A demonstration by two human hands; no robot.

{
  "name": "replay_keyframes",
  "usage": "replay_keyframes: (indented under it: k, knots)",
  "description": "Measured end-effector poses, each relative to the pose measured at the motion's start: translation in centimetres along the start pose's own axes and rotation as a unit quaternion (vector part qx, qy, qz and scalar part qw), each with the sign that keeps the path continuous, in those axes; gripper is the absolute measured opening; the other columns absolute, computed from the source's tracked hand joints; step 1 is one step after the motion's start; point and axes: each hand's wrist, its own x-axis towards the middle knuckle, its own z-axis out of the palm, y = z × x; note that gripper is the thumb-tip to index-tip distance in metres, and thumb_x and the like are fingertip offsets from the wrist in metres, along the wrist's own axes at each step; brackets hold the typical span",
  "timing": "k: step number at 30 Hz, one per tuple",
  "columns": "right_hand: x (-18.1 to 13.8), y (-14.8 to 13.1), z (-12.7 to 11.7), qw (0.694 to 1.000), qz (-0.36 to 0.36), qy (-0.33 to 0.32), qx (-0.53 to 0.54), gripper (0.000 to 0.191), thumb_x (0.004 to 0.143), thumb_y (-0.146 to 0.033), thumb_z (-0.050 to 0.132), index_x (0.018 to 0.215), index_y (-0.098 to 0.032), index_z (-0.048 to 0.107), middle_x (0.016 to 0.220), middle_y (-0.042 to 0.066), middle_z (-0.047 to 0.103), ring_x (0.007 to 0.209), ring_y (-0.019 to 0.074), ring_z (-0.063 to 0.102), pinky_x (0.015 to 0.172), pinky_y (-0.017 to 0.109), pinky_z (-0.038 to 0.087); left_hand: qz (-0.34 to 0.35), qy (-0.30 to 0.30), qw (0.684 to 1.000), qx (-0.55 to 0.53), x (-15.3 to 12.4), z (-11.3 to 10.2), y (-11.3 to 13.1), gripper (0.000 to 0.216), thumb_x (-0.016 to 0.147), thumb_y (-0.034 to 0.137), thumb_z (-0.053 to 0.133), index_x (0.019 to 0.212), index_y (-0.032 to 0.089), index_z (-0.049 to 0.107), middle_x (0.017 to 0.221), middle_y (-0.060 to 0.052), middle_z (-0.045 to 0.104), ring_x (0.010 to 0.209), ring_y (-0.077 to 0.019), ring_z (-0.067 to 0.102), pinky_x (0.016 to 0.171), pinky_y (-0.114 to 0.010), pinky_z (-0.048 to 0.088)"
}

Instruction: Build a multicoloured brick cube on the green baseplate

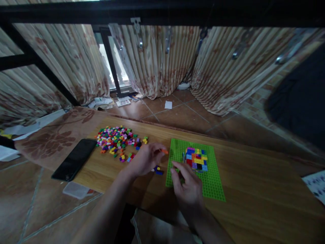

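Right hand [188,186]: over the near left part of the flat green studded plastic baseplate [213,186]; whether its fingertips grasp anything cannot be told. Left hand [146,159]: fingertips pinching a small orange plastic brick [165,151] beside the baseplate's left edge. Multicoloured rectangular brick assembly [196,162]: on the baseplate. Loose multicoloured plastic brick heap [114,138]: farther left, on the brown wooden tabletop [254,183].
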Motion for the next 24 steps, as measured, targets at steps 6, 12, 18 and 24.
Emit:
replay_keyframes:
  k: [6, 12, 18, 24]
  knots:
    - [0.3, -0.1, -0.5, 0.998, 0.053, 0.012, 0.039, 0.022, 0.096, -0.021, 0.053, 0.115, -0.019, 0.064, 0.102, 0.007, 0.074, 0.09, 0.0155, 0.071, 0.076, 0.025, 0.057, 0.004, -0.11, 0.973, -0.202, -1.5, 1.5, 2.3, 0.01, 0.091, 0.023, 0.058, 0.096, 0.016, 0.062, 0.088, -0.003, 0.066, 0.082, -0.0135, 0.061, 0.075, -0.024, 0.047]
    - [0.2, -0.3, -0.7, 0.993, 0.07, -0.002, 0.093, 0.015, 0.095, -0.02, 0.056, 0.104, -0.022, 0.067, 0.095, 0.003, 0.072, 0.088, 0.0147, 0.069, 0.077, 0.026, 0.055, -0.035, -0.096, 0.955, -0.279, -1.3, 1.1, 1.4, 0.01, 0.088, 0.023, 0.062, 0.091, 0.014, 0.057, 0.078, 0.0, 0.058, 0.07, -0.0099, 0.054, 0.064, -0.021, 0.043]
    - [-0.3, -0.7, -0.2, 0.981, 0.128, -0.055, 0.136, 0.011, 0.094, -0.024, 0.056, 0.093, -0.023, 0.067, 0.083, 0.0, 0.07, 0.077, 0.0136, 0.067, 0.069, 0.024, 0.053, -0.02, -0.145, 0.967, -0.209, -1.6, 0.2, 1.0, 0.007, 0.086, 0.019, 0.061, 0.085, 0.014, 0.057, 0.074, 0.0, 0.061, 0.067, -0.0106, 0.055, 0.063, -0.022, 0.041]
    - [-0.6, 0.1, 0.2, 0.977, 0.165, -0.056, 0.12, 0.013, 0.092, -0.029, 0.058, 0.089, -0.022, 0.069, 0.075, 0.001, 0.069, 0.067, 0.0154, 0.066, 0.063, 0.027, 0.053, -0.021, -0.156, 0.982, -0.101, -1.8, -1.0, 0.4, 0.008, 0.081, 0.007, 0.057, 0.081, 0.014, 0.061, 0.073, 0.001, 0.06, 0.066, -0.0107, 0.053, 0.061, -0.021, 0.039]
